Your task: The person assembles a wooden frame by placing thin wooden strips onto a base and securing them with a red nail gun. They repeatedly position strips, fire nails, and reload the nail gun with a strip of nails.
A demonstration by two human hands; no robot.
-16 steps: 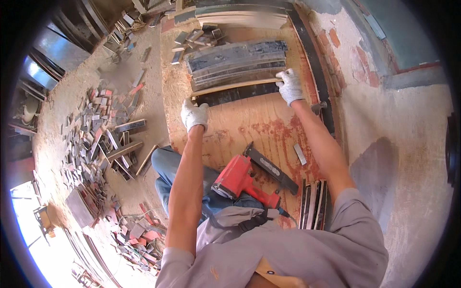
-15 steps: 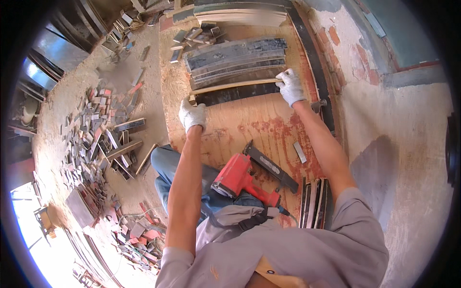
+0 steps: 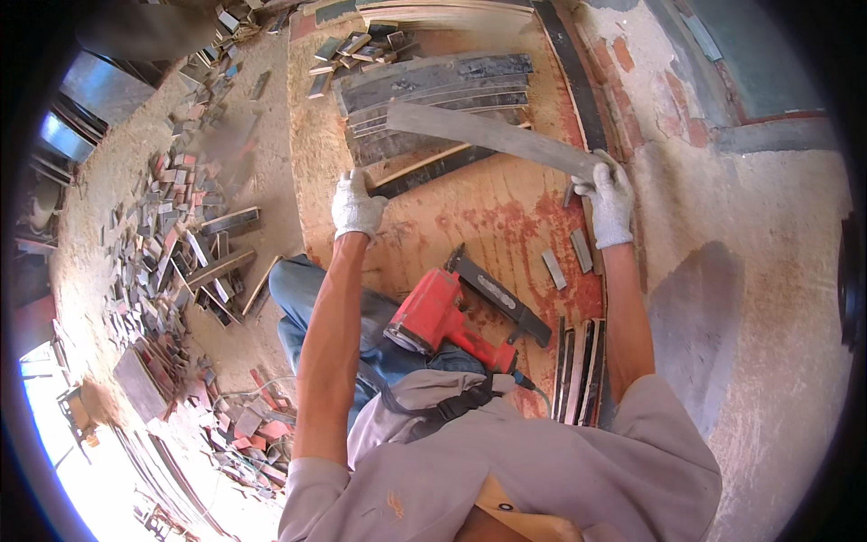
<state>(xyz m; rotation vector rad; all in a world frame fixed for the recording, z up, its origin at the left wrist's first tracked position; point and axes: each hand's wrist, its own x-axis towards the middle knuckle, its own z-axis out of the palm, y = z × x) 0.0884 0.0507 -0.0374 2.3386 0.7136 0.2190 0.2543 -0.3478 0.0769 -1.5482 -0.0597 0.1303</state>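
Note:
My right hand (image 3: 607, 200), in a white knit glove, grips the right end of a long grey wooden strip (image 3: 492, 132). The strip is raised and slants down to the right across the panel, its far left end free. My left hand (image 3: 358, 206), gloved alike, is closed at the left end of a dark-faced wooden strip (image 3: 438, 172) with a pale edge; its fingertips are partly hidden. Just beyond lie several dark curved boards (image 3: 433, 81). A red and black nail gun (image 3: 442, 316) rests near my lap.
Stained plywood (image 3: 488, 226) carries small grey wood pieces (image 3: 554, 269). Upright strips (image 3: 578, 370) stand beside my right side. Small offcuts (image 3: 357, 50) are heaped at the far left of the plywood. More scrap wood (image 3: 181, 244) covers the floor leftward. A rough wall (image 3: 686, 199) rises to the right.
My right hand has moved right and toward me and now holds up the grey strip. The left hand stays near the strip's left end. Another small grey piece shows on the plywood.

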